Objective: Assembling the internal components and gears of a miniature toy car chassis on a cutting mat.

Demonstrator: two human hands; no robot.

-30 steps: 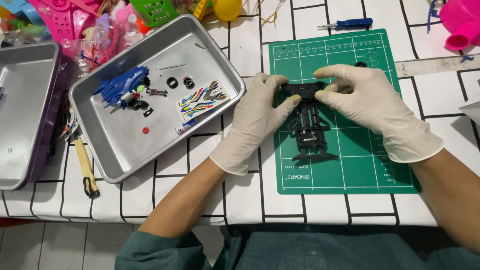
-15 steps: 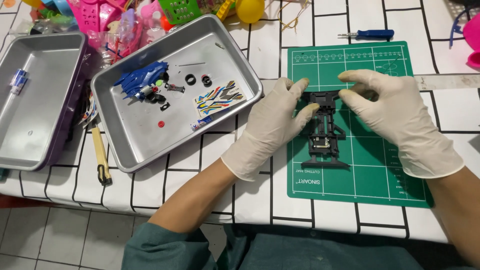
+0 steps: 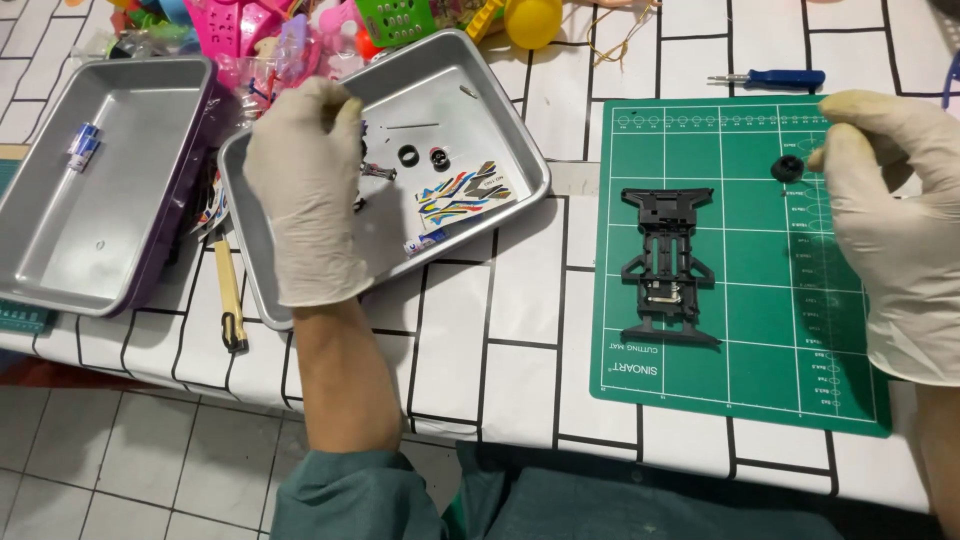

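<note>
My left hand [image 3: 305, 190], in a white glove, is lowered into the nearer metal tray [image 3: 480, 100], fingers curled down over the small parts there; what they touch is hidden. Beside it in the tray lie two small black rings [image 3: 408, 155] and a colourful sticker sheet [image 3: 465, 195]. My gloved right hand [image 3: 895, 220] pinches a small black round part [image 3: 788, 167] above the top right of the green cutting mat [image 3: 760, 340]. A black toy-car chassis [image 3: 665, 262] lies alone on the mat, clear of both hands.
A second metal tray [image 3: 110, 200] stands at the left on a purple base. A yellow-handled tool [image 3: 228, 290] lies between the trays. A blue screwdriver [image 3: 775, 78] rests beyond the mat. Bright plastic toys [image 3: 300, 30] and a yellow ball [image 3: 532, 18] crowd the far edge.
Both hands have let go of the chassis. My left hand moved left into the tray. My right hand drew off to the right with a small black part.
</note>
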